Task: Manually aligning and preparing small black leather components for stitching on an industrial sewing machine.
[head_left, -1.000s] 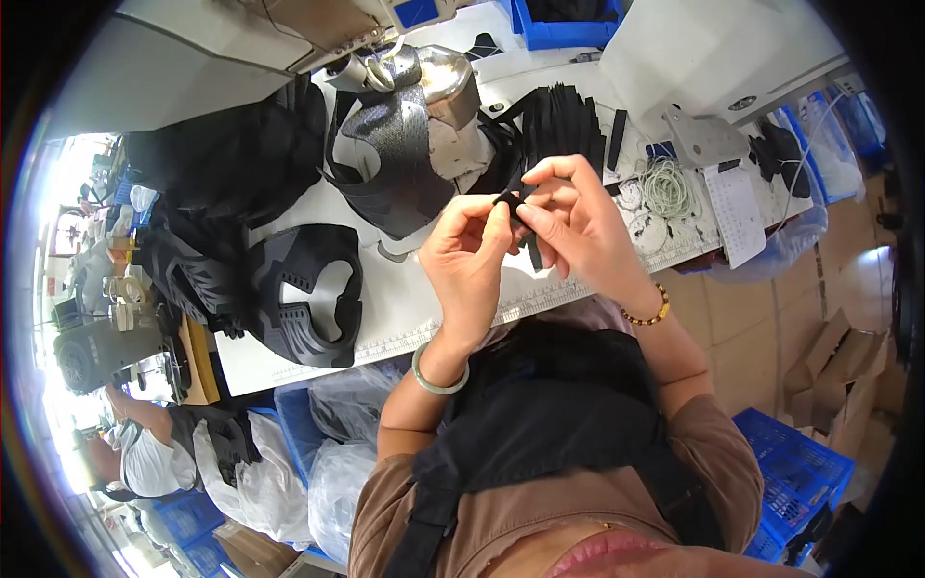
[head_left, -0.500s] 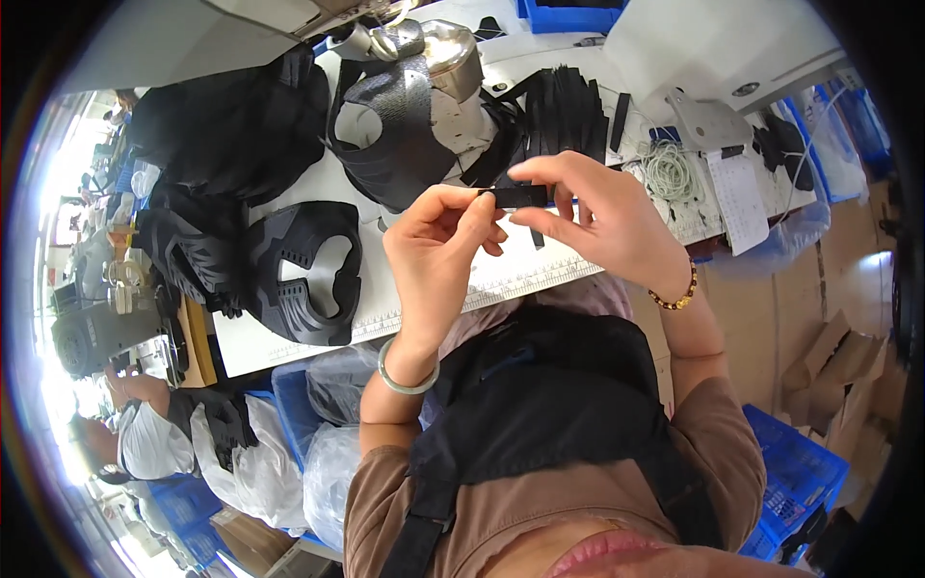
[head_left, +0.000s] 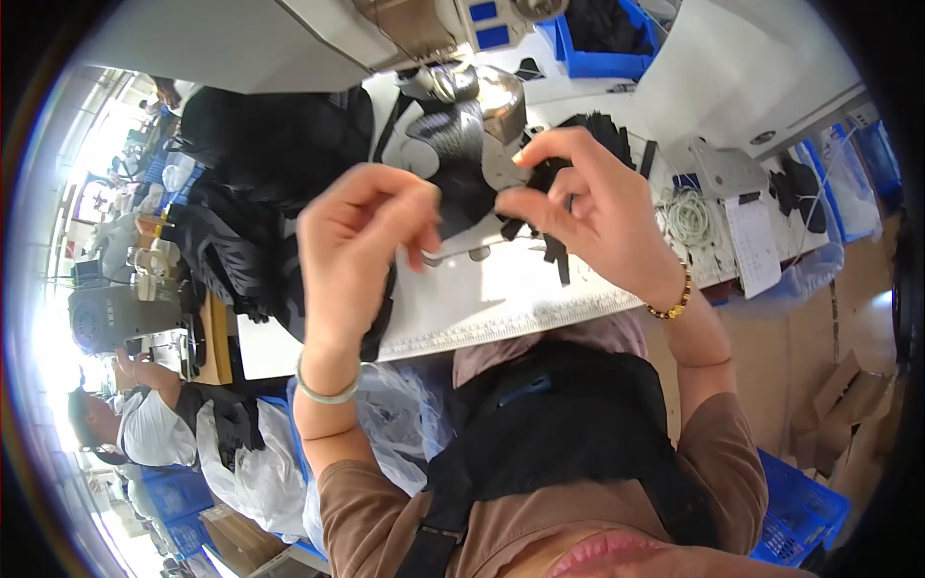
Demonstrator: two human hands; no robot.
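Note:
My left hand (head_left: 356,246) is over the near left part of the white table (head_left: 453,318), a little smeared by motion. Its thumb and fingers are pinched together; anything in the pinch is hidden. To its right my right hand (head_left: 607,217) hovers with thumb and forefinger apart, nothing visible between them. Beyond the hands, a black textured shoe-upper-like piece (head_left: 458,164) lies around the metal sewing machine bed (head_left: 501,106). A bundle of black strips (head_left: 593,130) spreads behind my right hand. Dark moulded pieces (head_left: 217,241) lie left of my left hand, partly covered by it.
A sewing machine head (head_left: 414,29) overhangs the far side. At the right are coiled pale cord (head_left: 689,217) and a paper sheet (head_left: 753,246). A blue bin (head_left: 607,58) stands at the back. A ruler strip (head_left: 540,316) edges the table. Another person (head_left: 154,429) sits far left.
My hands have moved apart, the left one leftward. The short black strip held between them earlier no longer shows. The view has shifted, bringing more of the machine head into sight.

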